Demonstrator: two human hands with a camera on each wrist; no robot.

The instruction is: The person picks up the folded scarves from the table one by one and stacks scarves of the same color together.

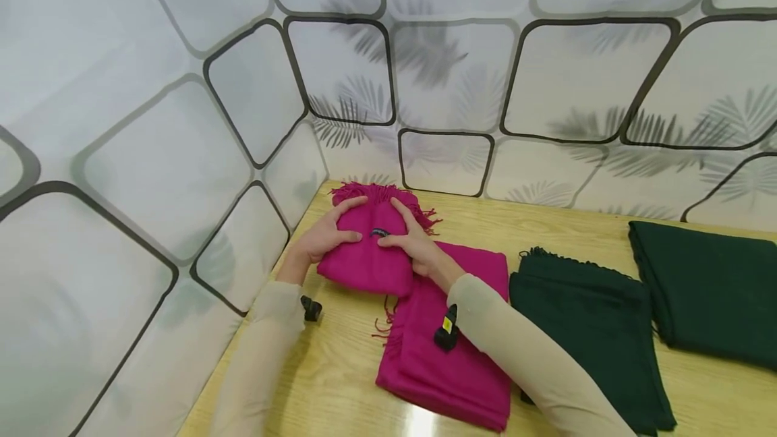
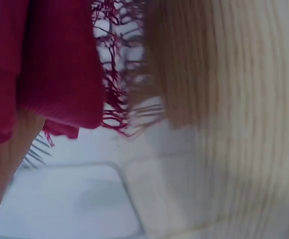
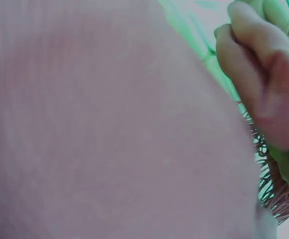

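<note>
A folded magenta scarf (image 1: 364, 268) with a fringed far end and a small dark label is between my two hands. My left hand (image 1: 322, 238) holds its left side, thumb on the upper face. My right hand (image 1: 419, 245) grips the right side, its thumb close to the label. Most other fingers are hidden by cloth in the head view. In the left wrist view the scarf (image 2: 65, 64) and its fringe are raised over the wood. Curled fingers (image 3: 264, 69) show in the right wrist view, beside a large blurred surface.
Another folded magenta scarf (image 1: 449, 369) lies on the wooden table (image 1: 340, 369) under my right forearm. Two dark green folded cloths (image 1: 577, 315) lie to the right, the nearer one fringed. Patterned pale sheets (image 1: 449, 160) stand behind and to the left.
</note>
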